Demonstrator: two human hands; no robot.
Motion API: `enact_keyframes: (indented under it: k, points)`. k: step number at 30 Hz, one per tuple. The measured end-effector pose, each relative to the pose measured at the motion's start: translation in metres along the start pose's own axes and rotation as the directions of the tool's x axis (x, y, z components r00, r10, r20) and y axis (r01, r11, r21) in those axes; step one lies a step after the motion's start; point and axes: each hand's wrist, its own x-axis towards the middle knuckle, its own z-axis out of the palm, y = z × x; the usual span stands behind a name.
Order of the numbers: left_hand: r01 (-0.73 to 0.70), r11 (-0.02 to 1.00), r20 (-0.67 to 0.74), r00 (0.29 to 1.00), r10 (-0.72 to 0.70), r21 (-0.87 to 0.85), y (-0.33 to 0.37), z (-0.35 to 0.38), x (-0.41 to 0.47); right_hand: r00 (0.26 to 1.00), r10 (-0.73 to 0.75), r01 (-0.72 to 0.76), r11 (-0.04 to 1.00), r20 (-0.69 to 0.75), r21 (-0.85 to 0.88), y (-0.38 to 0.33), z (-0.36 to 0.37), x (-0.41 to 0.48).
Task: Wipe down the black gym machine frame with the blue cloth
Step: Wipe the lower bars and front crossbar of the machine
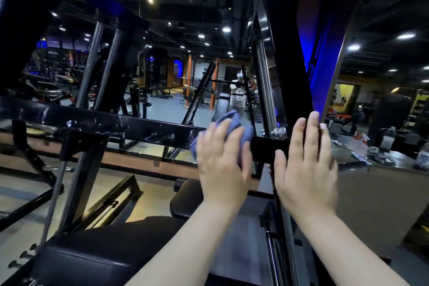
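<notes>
Blue cloth point(235, 123) lies bunched against the horizontal crossbar of the black gym machine frame point(104, 121), just right of the frame's centre. The left hand point(222, 158) covers it from below, fingers laid out nearly straight and pressing the fabric onto the bar. Folds of cloth show above the fingertips and at the hand's left edge. The right hand point(306, 165) is just beside it, apart from the cloth and holding nothing. Its palm is flat and its fingers spread and straight against the spot where the crossbar meets the slanted black upright point(285, 53); the fingertips reach up over the bar. A shiny bolt point(279, 132) sits at that joint, between the two hands and slightly above them.

Pale smears and glints show on the crossbar towards the left of the frame. Along the lower edge is a black padded seat point(104, 255), with a smaller black pad point(185, 199) below the left wrist. Behind the crossbar a mirror point(174, 65) reflects gym racks, ceiling lights and a person in white clothing. At the right edge, a dark table point(394, 154) carries plastic bottles point(390, 134) and other small items too blurred to name.
</notes>
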Motion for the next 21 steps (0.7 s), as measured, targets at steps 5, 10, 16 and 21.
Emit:
enact_keyframes:
  k: [5, 10, 16, 21]
  points:
    - [0.173, 0.983, 0.001, 0.985, -0.174, -0.067, 0.032, 0.015, -0.002, 1.000, 0.003, -0.003, 1.000, 0.009, -0.003, 0.000, 0.000, 0.001]
    - [-0.213, 0.973, 0.106, 0.969, 0.221, -0.083, 0.016, 0.006, 0.002, 1.000, -0.010, 0.010, 1.000, 0.007, -0.016, 0.004, 0.000, 0.001]
    - [0.105, 0.994, -0.019, 0.994, -0.104, 0.039, -0.007, -0.002, 0.016, 1.000, -0.010, 0.010, 1.000, -0.009, -0.012, 0.001, 0.001, 0.003]
    - [-0.063, 0.997, 0.074, 0.995, 0.066, -0.036, 0.017, 0.008, -0.004, 0.989, -0.145, 0.143, 0.986, -0.016, -0.086, -0.001, -0.002, 0.004]
